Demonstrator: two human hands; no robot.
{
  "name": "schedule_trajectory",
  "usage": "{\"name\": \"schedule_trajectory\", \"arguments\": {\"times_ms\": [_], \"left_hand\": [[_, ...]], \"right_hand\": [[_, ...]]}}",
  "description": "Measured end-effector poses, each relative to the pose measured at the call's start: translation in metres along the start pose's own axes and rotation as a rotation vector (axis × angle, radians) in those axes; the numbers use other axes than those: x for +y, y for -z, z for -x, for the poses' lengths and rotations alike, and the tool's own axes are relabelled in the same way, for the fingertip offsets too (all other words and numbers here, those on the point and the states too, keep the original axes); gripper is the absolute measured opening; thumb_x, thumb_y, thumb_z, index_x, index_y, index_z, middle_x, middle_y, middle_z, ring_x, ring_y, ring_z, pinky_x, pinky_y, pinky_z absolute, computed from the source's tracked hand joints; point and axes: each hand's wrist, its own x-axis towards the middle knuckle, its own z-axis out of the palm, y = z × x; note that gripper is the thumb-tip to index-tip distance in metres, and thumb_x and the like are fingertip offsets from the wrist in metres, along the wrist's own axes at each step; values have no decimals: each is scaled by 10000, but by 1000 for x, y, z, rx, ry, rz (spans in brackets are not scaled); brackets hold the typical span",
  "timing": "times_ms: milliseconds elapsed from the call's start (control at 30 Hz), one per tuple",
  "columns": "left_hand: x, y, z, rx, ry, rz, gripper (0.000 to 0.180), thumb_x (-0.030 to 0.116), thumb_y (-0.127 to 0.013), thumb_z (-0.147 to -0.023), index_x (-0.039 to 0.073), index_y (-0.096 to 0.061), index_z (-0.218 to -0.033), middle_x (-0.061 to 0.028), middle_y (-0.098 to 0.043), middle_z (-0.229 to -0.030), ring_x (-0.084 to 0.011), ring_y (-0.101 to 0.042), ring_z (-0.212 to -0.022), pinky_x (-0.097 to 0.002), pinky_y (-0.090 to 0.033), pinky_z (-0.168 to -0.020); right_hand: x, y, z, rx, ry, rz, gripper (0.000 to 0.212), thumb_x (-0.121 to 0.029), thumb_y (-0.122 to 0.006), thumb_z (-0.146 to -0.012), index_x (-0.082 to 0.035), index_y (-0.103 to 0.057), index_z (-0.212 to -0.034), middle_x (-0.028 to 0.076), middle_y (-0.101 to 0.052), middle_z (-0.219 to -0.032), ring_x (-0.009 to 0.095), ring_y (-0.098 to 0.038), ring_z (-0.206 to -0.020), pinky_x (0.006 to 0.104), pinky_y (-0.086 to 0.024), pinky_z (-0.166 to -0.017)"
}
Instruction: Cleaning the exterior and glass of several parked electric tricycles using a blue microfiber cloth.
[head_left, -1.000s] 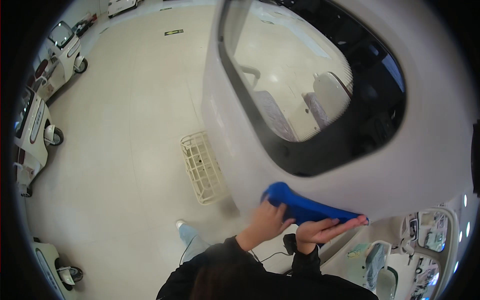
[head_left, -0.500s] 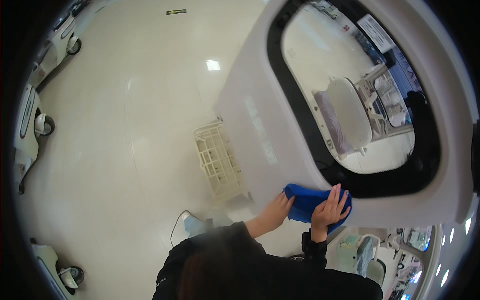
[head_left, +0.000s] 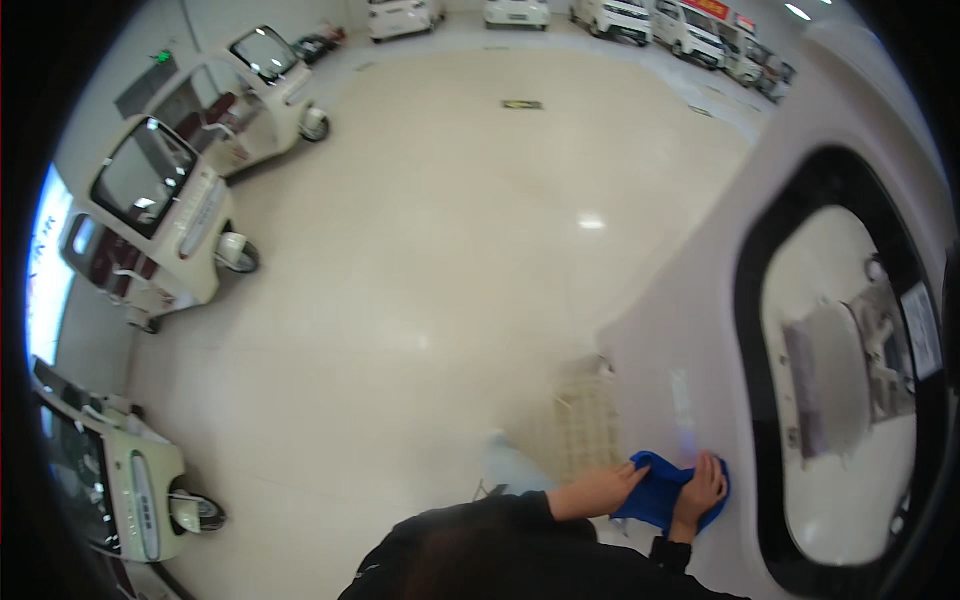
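A blue cloth (head_left: pixel 658 494) lies against the pale lilac-white body panel (head_left: pixel 660 350) of a small vehicle, below and to the left of its black-framed window opening (head_left: pixel 752 400). My left hand (head_left: pixel 622 487) pinches the cloth's left edge between thumb and fingers. On the cloth's right part, my right hand (head_left: pixel 702 494) has its fingers bent over the fabric and presses it to the panel. The fingertips under the folds are hidden. Through the window a pale seat back (head_left: pixel 835 375) shows, somewhat blurred.
A cream wire basket (head_left: pixel 588 425) is beside the panel, left of my arms. Cream three-wheeled vehicles (head_left: pixel 165 205) stand along the left side, and white vans (head_left: pixel 612 20) line the far end. Glossy beige floor (head_left: pixel 420 260) lies between them. A pale blue blurred shape (head_left: pixel 512 462) is near the basket.
My view has swung up and left, bringing the far vehicles into sight. Both hands and the cloth have shifted from below the window's lower corner to the panel on its left.
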Motion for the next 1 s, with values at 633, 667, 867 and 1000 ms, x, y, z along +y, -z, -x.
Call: {"name": "schedule_trajectory", "arguments": {"times_ms": [633, 667, 867, 1000], "left_hand": [[-290, 290, 275, 1063, 1079, -93, 423, 173, -589, -941, -49, -534, -1297, -277, -633, -1169, -401, -630, -1086, -416, -508, -909], [-301, 301, 304, 1131, 1152, -101, 420, 180, -537, -939, -26, -527, -1305, -291, -626, -1128, -458, -600, -1034, -482, -493, -883], [-339, 384, 442, 1347, 1478, -306, 432, 81, -571, -867, 9, -553, -1292, -264, -662, -976, -434, -646, -868, -482, -512, -743], [-382, 448, 485, 1555, 1420, -293, 456, 22, -654, -819, -55, -578, -1262, -231, -670, -1138, -355, -675, -1005, -385, -542, -859]], "right_hand": [[-553, -52, -309, -413, 355, -1567, 232, 39, -637, -825, -47, -699, -1032, 125, -704, -958, 263, -676, -837, 340, -533, -747], [-588, -41, -308, -434, 467, -1551, 195, 29, -644, -837, -49, -708, -1004, 115, -710, -939, 249, -680, -826, 322, -535, -729], [-762, 34, -341, -438, 1113, -1632, 110, -84, -688, -816, -81, -709, -924, 94, -684, -860, 278, -659, -779, 339, -530, -688], [-860, 70, -381, -465, 1116, -1563, 74, -108, -702, -824, -91, -712, -896, 72, -653, -803, 258, -647, -737, 325, -513, -645]]}}
